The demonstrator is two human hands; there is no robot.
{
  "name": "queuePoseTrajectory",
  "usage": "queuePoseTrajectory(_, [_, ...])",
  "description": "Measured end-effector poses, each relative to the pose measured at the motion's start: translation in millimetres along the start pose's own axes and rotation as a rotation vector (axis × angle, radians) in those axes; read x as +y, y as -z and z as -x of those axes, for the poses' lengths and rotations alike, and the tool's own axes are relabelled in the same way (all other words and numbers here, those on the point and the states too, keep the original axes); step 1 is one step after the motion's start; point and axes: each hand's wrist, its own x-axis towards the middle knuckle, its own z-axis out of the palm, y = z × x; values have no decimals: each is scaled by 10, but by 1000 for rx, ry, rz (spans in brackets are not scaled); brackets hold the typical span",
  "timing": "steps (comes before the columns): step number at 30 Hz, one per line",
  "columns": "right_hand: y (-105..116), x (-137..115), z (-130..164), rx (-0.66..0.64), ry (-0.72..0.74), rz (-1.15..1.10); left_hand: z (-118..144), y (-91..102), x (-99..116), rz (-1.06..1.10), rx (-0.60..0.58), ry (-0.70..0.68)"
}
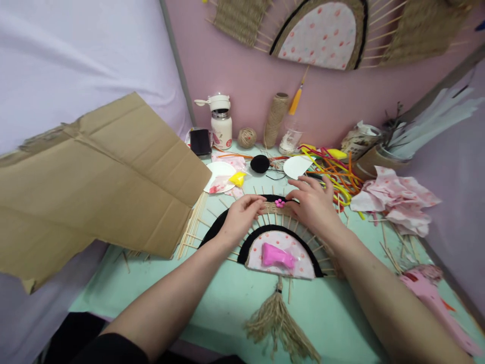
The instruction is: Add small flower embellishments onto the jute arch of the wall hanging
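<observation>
The flower (279,203) sits at the fan's (215,233) 12 o'clock. At its 9, the left hand's (244,215) fingertips are together; at its 3, the right hand's (315,205) fingers stand apart. Seemingly it's being positioned; next calls for light pressing.

Your half-round fan (278,236) lies flat, its pale sticks spreading from a spotted panel edged in black. Your small pink flower (279,203) sits at the fan's upper middle, beside its black outer rim.
</observation>
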Motion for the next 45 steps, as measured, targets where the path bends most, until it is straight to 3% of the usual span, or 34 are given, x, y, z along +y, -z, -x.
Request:
queuePoseTrajectory(4, [156,154,12,-42,1,44,55,17,43,-463,-111,-269])
queuePoseTrajectory(6, [212,189,24,-88,28,58,67,7,120,-604,-182,-295])
queuePoseTrajectory(10, [294,155,43,-266,42,52,-75,-71,241,-645,-282,-349])
queuePoseTrajectory(13, [334,91,60,-380,42,11,-330,-130,202,-812,-278,-399])
queuePoseTrajectory(17, [341,22,85,-398,34,-24,-632,-159,85,-1013,-301,-457])
queuePoseTrajectory(23, [363,-15,74,-519,-1,-21,-726,-229,46,-1272,-373,-449])
queuePoseTrajectory(35, [385,-60,49,-632,-9,-1,-737,-250,-26,-1353,-376,-411])
queuePoseTrajectory(45, [338,-62,52,-644,-11,0,-738,-260,-39,-1360,-382,-413])
